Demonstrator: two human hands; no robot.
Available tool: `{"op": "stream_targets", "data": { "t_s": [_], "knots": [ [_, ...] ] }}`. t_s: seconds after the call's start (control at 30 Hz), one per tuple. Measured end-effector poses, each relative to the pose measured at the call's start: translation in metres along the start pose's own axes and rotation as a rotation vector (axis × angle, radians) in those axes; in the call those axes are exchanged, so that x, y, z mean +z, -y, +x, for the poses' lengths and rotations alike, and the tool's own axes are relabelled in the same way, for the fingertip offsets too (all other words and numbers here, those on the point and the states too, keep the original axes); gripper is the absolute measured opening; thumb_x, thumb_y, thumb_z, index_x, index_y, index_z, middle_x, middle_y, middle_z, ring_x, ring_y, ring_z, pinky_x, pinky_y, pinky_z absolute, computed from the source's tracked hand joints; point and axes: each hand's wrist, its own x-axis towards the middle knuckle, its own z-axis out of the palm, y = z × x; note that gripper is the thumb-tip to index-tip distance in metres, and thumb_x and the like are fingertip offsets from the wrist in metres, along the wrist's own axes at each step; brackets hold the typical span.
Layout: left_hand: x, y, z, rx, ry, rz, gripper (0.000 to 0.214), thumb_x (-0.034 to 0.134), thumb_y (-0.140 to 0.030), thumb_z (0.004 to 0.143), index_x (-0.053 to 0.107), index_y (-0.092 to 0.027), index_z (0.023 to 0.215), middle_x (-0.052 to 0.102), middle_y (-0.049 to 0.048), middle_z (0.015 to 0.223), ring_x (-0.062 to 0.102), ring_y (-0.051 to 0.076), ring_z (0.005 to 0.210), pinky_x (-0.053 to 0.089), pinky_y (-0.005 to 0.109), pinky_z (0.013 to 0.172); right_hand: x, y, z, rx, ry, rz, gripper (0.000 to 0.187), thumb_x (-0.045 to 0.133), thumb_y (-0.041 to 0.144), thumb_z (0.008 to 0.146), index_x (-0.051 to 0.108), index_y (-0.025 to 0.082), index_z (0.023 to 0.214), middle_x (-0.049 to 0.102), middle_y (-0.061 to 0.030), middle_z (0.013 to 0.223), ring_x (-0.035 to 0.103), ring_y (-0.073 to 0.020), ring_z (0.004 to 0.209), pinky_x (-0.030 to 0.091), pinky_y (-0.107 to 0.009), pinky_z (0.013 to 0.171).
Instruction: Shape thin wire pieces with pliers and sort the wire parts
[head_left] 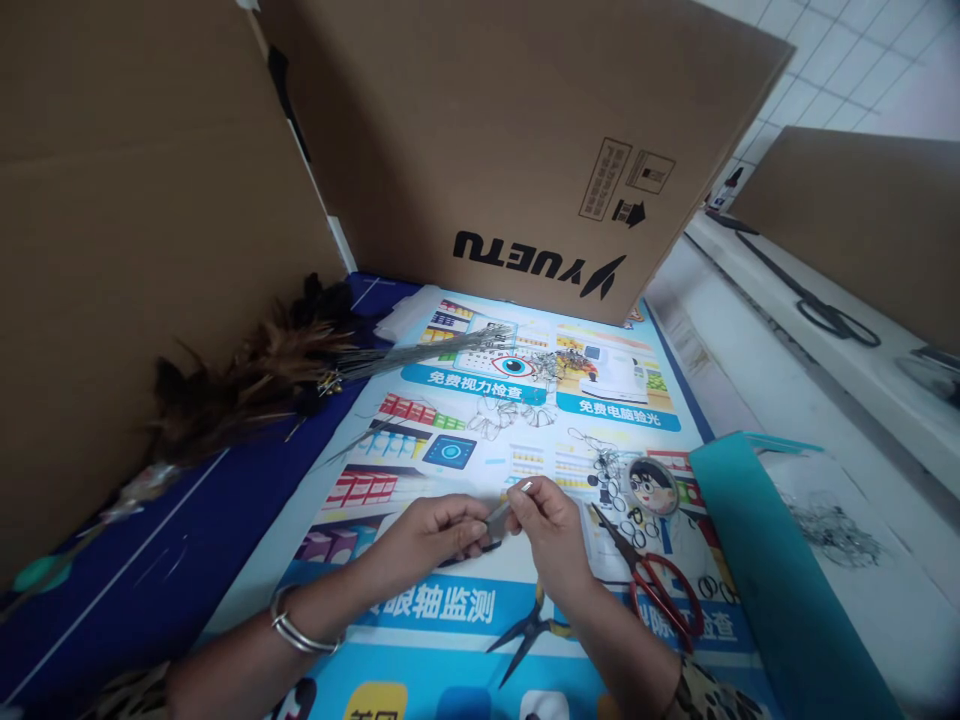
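My left hand [439, 535] and my right hand [547, 530] meet over a printed poster [450, 610] laid on the table. Both pinch a small grey metal piece [501, 517] between their fingertips; a short silver end [523, 488] sticks up from my right fingers. A silver bangle [296, 625] circles my left wrist. Pliers [529, 632] lie on the poster below my right wrist. Red-handled scissors [656, 580] lie just right of my right hand.
Brown feathers on wire stems [300, 365] lie at the left. Small metal rings and wire clasps [607, 470] are scattered beside a round cartoon badge [651, 485]. Cardboard sheets [517, 130] stand behind and left. A teal folder [765, 560] lies at the right.
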Motion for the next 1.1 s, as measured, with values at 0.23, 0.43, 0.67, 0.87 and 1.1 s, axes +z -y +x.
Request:
{"op": "stream_targets", "data": {
  "t_s": [0.23,0.43,0.67,0.87,1.1],
  "knots": [
    [-0.004,-0.002,0.001,0.27,-0.206,0.284,0.02,0.049,-0.028,0.083,0.064,-0.018,0.091,0.057,0.0073,0.107,0.049,0.019,0.103,0.038,0.031,0.091,0.0,0.01,-0.009,-0.535,0.087,-0.61,0.01,0.048,0.022,0.085,0.057,0.018,0.084,0.059,-0.0051,0.079,0.053,-0.0157,0.078,0.043,-0.028,0.07],
    [-0.004,0.001,0.002,0.233,-0.278,0.258,0.021,0.045,-0.028,0.085,0.062,-0.018,0.092,0.061,0.006,0.096,0.055,0.017,0.092,0.043,0.028,0.083,0.001,0.0,-0.005,-0.533,0.103,-0.824,0.014,0.041,0.021,0.088,0.054,0.018,0.085,0.058,-0.006,0.081,0.052,-0.016,0.077,0.043,-0.028,0.067],
    [-0.003,-0.001,0.003,0.229,-0.268,0.278,0.023,0.044,-0.03,0.084,0.062,-0.017,0.088,0.062,0.0055,0.09,0.055,0.017,0.085,0.043,0.026,0.077,0.001,-0.002,-0.005,-0.445,0.098,-0.778,0.015,0.042,0.022,0.087,0.056,0.018,0.082,0.059,-0.0043,0.079,0.053,-0.0143,0.074,0.041,-0.025,0.065],
    [0.0,-0.005,0.001,0.193,-0.179,0.277,0.025,0.044,-0.033,0.084,0.061,-0.019,0.096,0.063,0.0044,0.091,0.056,0.017,0.084,0.043,0.025,0.075,0.0,-0.003,0.0,-0.14,0.069,-0.367,0.015,0.048,0.028,0.084,0.056,0.018,0.076,0.055,0.0015,0.064,0.053,-0.0103,0.06,0.04,-0.02,0.057],
    [0.004,-0.009,0.0,0.181,-0.166,0.343,0.025,0.046,-0.033,0.081,0.063,-0.016,0.089,0.063,0.0014,0.079,0.054,0.015,0.072,0.042,0.022,0.064,0.0,0.0,0.006,-0.04,0.101,-0.119,0.013,0.051,0.024,0.081,0.057,0.017,0.072,0.055,0.0024,0.061,0.052,-0.0103,0.059,0.04,-0.021,0.058]
  ]
}}
